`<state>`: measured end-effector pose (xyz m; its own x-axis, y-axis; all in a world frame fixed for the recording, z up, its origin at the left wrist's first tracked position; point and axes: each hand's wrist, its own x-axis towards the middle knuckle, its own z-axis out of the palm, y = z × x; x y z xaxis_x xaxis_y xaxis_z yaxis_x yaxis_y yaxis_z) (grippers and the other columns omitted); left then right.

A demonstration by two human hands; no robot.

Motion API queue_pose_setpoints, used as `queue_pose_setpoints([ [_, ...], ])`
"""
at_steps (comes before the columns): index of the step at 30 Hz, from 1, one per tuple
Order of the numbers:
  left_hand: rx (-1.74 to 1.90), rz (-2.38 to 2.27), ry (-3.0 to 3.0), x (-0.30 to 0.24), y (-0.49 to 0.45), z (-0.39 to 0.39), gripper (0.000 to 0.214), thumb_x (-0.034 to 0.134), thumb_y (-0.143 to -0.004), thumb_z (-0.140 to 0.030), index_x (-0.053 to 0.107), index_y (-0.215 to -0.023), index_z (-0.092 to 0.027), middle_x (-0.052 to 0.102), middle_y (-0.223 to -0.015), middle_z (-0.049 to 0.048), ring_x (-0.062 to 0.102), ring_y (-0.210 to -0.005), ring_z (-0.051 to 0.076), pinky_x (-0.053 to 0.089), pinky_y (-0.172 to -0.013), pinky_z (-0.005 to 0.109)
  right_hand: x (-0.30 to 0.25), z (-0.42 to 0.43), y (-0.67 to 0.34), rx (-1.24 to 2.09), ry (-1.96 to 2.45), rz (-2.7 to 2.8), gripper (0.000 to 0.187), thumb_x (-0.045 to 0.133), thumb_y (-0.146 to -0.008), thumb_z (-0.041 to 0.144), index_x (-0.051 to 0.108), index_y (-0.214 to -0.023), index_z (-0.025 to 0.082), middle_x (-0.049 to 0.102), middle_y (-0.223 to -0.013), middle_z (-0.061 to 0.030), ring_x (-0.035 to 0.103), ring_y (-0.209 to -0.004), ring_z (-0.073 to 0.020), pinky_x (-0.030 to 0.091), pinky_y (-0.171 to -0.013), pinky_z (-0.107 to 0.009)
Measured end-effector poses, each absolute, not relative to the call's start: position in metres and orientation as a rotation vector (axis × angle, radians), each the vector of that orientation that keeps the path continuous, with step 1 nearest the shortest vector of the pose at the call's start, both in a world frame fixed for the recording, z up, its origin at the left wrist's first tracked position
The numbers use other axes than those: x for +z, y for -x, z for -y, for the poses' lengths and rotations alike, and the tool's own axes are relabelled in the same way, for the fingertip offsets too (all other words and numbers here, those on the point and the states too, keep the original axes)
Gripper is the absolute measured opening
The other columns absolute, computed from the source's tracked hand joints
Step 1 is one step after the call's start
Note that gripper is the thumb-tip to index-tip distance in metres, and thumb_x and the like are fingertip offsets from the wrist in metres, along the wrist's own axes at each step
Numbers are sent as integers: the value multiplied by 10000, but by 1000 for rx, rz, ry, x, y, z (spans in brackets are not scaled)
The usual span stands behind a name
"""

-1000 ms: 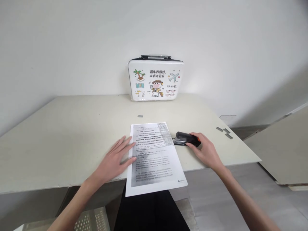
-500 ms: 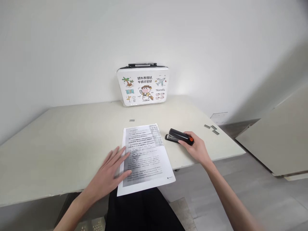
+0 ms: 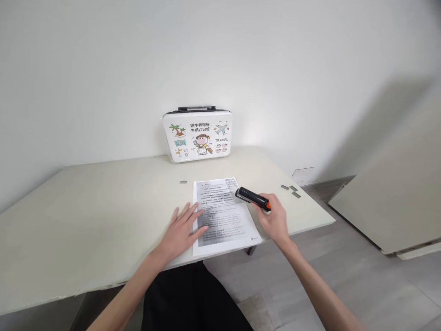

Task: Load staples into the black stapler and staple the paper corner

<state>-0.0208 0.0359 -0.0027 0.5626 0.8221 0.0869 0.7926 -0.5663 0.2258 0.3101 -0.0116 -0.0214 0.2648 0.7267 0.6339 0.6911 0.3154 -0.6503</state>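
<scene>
A printed sheet of paper lies near the table's front edge; whether it is a single sheet I cannot tell. My left hand rests on its left side with fingers spread and the fingertips on the print. My right hand is closed around the rear end of a black stapler with an orange part near the grip. The stapler's front end points left and overlaps the sheet's right edge in view. Whether paper sits between its jaws cannot be made out.
A white cartoon-printed case with a black handle stands against the wall. One small staple strip lies behind the sheet, and several more strips lie toward the table's right edge. A white cabinet-like block stands on the floor at right.
The sheet now lies farther onto the table, with my left hand still on it. My right hand has brought the stapler to the sheet's right edge from a spot apart from it.
</scene>
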Motion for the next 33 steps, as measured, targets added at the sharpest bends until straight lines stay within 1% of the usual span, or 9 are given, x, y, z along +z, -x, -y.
queue_pose_setpoints([
  [4,318,-1372,-2622,-5,3,-54,629,418,-1051,-696,503,-1562,-340,326,-1732,21,192,-1629,344,103,-1303,659,-22,12,-309,0,1358,1528,152,610,-1014,337,608,-1143,256,654,-1039,-72,674,-932,-253,568,-798,-393],
  [7,304,-1361,-2612,-4,-14,-69,633,410,-1047,-703,509,-1557,-340,330,-1731,26,181,-1631,345,98,-1303,654,-27,9,-311,-65,1295,1557,117,586,-1015,250,578,-1131,259,639,-1093,-95,679,-1039,-276,581,-880,-441],
  [12,217,-1407,-2592,1,-56,-95,644,394,-1053,-690,487,-1572,-321,298,-1744,20,140,-1638,354,62,-1304,646,-34,4,-312,-134,1274,1599,207,558,-987,162,548,-1160,274,634,-1165,-119,637,-1180,-313,575,-967,-524],
  [19,249,-1386,-2580,-4,-127,-120,680,407,-1022,-730,514,-1548,-312,325,-1737,19,122,-1629,423,38,-1288,692,-31,1,-310,-37,1329,1443,133,557,-1019,247,508,-1143,256,573,-1117,-105,632,-1114,-298,580,-904,-502],
  [24,313,-1320,-2592,-8,-152,-125,704,383,-1027,-727,508,-1557,-279,329,-1735,51,123,-1622,449,39,-1279,714,-30,0,-311,48,1393,1346,192,597,-1007,345,494,-1135,245,579,-1092,-94,629,-1054,-292,557,-895,-494],
  [26,347,-1250,-2621,-8,-148,-126,671,299,-1071,-674,479,-1580,-274,308,-1742,51,165,-1625,408,84,-1294,673,-30,0,-311,62,1426,1326,209,604,-1000,372,490,-1120,244,581,-1074,-87,628,-1029,-289,551,-875,-482],
  [28,367,-1186,-2643,-7,-133,-126,629,238,-1106,-604,467,-1589,-273,311,-1741,40,216,-1625,332,143,-1318,580,-30,0,-311,65,1452,1307,217,607,-993,386,483,-1102,245,583,-1054,-80,625,-1009,-286,545,-858,-469],
  [30,381,-1129,-2663,-7,-108,-124,615,235,-1117,-574,485,-1578,-252,362,-1720,45,251,-1620,271,177,-1328,497,-30,1,-310,75,1476,1307,218,606,-988,394,474,-1081,247,589,-1045,-78,622,-995,-284,539,-849,-459],
  [33,411,-1051,-2688,-7,-60,-115,636,269,-1115,-583,489,-1581,-211,412,-1691,72,295,-1606,246,197,-1330,465,-29,3,-309,107,1524,1334,213,598,-984,408,466,-1042,250,598,-1038,-77,621,-974,-283,532,-830,-444],
])
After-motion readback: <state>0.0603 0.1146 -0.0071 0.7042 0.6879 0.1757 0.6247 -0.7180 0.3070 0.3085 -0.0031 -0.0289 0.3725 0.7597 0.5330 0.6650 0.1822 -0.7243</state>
